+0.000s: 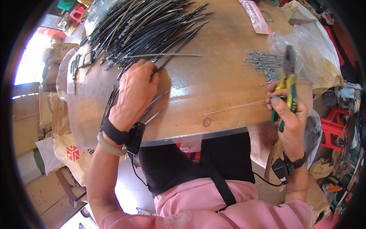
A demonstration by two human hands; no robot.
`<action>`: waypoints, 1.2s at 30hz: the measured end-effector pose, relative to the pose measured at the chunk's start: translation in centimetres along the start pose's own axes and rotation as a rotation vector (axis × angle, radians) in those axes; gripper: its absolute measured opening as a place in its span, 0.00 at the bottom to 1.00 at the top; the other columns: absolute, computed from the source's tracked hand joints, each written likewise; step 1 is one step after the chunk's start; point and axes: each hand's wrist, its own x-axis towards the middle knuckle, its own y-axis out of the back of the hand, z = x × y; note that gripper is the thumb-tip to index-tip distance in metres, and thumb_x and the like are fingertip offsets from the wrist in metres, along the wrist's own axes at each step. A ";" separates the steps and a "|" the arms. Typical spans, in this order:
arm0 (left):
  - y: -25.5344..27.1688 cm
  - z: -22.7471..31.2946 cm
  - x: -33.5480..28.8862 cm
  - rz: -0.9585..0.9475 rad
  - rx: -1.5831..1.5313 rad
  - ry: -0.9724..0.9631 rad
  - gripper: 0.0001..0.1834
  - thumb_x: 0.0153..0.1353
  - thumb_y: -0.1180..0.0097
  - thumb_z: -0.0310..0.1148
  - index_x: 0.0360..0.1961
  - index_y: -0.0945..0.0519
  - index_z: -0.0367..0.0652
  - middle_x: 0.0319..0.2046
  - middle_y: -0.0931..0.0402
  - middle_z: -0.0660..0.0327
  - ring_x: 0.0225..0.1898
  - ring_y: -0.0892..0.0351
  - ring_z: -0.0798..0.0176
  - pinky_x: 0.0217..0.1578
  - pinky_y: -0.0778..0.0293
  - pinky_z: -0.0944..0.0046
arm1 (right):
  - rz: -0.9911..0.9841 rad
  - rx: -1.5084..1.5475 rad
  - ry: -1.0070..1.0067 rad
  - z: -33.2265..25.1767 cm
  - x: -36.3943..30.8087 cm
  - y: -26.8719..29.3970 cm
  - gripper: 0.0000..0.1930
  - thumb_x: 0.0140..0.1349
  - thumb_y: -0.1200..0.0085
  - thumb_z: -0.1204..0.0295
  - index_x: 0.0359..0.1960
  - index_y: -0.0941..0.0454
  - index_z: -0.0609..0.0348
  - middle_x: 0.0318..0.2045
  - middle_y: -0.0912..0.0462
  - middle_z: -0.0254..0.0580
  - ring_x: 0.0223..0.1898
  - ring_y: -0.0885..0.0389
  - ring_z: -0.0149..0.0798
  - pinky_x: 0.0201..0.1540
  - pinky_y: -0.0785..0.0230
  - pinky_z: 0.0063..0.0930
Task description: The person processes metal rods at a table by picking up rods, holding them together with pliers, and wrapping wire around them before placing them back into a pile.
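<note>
A large heap of long thin black strips (pixel 141 26) lies on the table's far left. At its near edge my left hand (pixel 138 82) is closed, knuckles up, with the fingertips hidden among the strips. A single grey strip (pixel 175 54) lies just beyond those fingers. My right hand (pixel 291 114) is wrapped round yellow-and-green pliers (pixel 291 89), whose dark jaws point away from me. Between that hand's thumb and fingers is also the end of a thin wire (pixel 236 107), which stretches left above the table. A bundle of thin metal pieces (pixel 265 63) lies beyond the pliers.
The wooden table (pixel 213 84) has a rounded edge near my lap. A pair of scissors (pixel 74 66) lies at far left. Clear plastic bags (pixel 305 42) and a pink-white packet (pixel 254 17) are at far right. Red stools (pixel 334 128) stand on the right.
</note>
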 end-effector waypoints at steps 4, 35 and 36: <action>1.9 0.9 -0.2 0.093 0.021 -0.092 0.07 0.60 0.45 0.27 0.38 0.25 0.36 0.30 0.25 0.46 0.32 0.26 0.38 0.33 0.29 0.51 | -0.015 0.166 -0.080 0.5 -0.5 -0.7 0.08 0.62 0.42 0.74 0.39 0.21 0.66 0.46 0.21 0.44 0.35 0.24 0.29 0.40 0.31 0.23; -1.2 7.8 -15.5 -0.220 -1.676 0.767 0.07 0.59 0.38 0.21 0.39 0.19 0.31 0.25 0.20 0.58 0.19 0.31 0.75 0.19 0.36 0.76 | -0.166 0.019 0.172 -1.4 -4.2 -2.4 0.08 0.64 0.46 0.71 0.39 0.27 0.63 0.52 0.29 0.50 0.42 0.28 0.37 0.43 0.35 0.31; -1.3 7.8 -15.5 -0.224 -1.671 0.750 0.07 0.59 0.38 0.21 0.39 0.19 0.31 0.25 0.20 0.59 0.19 0.31 0.76 0.19 0.36 0.76 | -0.176 0.017 0.178 -1.4 -4.2 -2.1 0.08 0.64 0.46 0.71 0.39 0.27 0.63 0.51 0.29 0.50 0.42 0.28 0.37 0.43 0.35 0.31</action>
